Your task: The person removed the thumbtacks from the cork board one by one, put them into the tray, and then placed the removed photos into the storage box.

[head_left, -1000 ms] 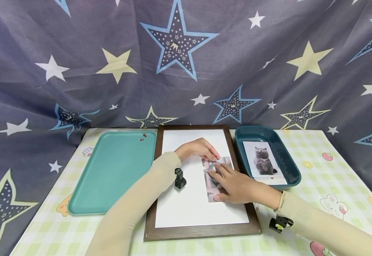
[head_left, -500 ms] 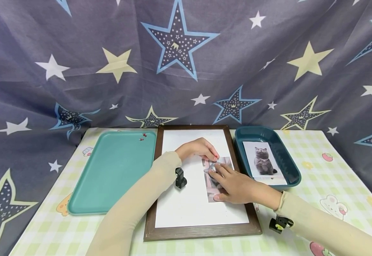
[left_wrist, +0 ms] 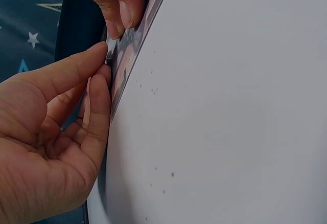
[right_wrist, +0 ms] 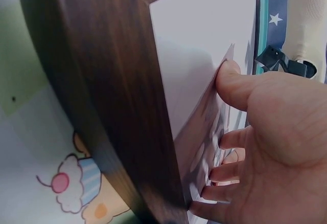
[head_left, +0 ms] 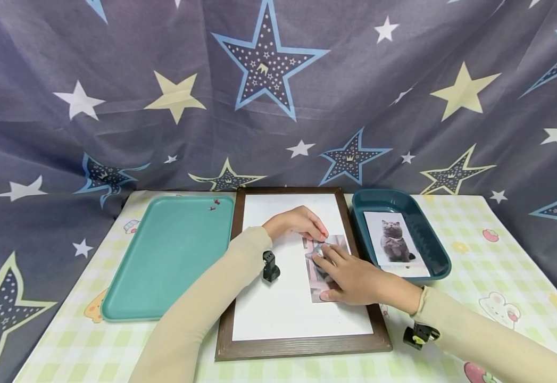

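A photo of a cat on a pinkish background lies on the white board inside a dark wooden frame. At the photo's top edge my left hand pinches a red push pin between thumb and finger. In the left wrist view the left hand mostly covers the pin. My right hand rests on the photo with spread fingers, hiding much of the picture. Seen from the right wrist, the right hand presses thumb and fingertips on the photo.
Left of the frame lies a green tray with a few red push pins near its top right corner. To the right, a dark teal bin holds a photo of a grey cat. A checkered cloth covers the table.
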The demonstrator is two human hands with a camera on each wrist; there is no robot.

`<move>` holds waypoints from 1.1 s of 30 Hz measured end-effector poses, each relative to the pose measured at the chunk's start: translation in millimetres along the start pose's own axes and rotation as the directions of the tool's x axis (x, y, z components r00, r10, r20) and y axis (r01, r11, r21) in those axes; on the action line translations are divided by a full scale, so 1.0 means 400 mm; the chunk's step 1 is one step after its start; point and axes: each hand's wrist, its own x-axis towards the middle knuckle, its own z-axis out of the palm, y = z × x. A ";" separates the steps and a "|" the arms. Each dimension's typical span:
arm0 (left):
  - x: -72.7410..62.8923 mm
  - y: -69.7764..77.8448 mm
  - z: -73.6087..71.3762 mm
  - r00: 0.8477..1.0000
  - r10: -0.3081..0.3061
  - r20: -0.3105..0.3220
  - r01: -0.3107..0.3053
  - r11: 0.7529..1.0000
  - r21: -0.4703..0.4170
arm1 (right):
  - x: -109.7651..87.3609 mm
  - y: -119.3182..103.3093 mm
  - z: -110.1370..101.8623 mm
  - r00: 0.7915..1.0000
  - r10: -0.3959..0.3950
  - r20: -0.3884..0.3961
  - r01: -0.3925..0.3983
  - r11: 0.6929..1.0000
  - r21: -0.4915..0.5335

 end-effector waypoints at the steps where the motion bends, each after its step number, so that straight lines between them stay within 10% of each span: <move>1: -0.001 0.000 0.000 1.000 -0.001 0.000 0.001 1.000 0.001 | 0.000 0.000 -0.001 1.000 0.000 0.000 0.000 1.000 0.000; 33: -0.005 0.005 0.000 1.000 -0.011 0.019 0.011 1.000 -0.013 | -0.001 -0.002 0.002 1.000 -0.012 -0.014 0.012 1.000 -0.008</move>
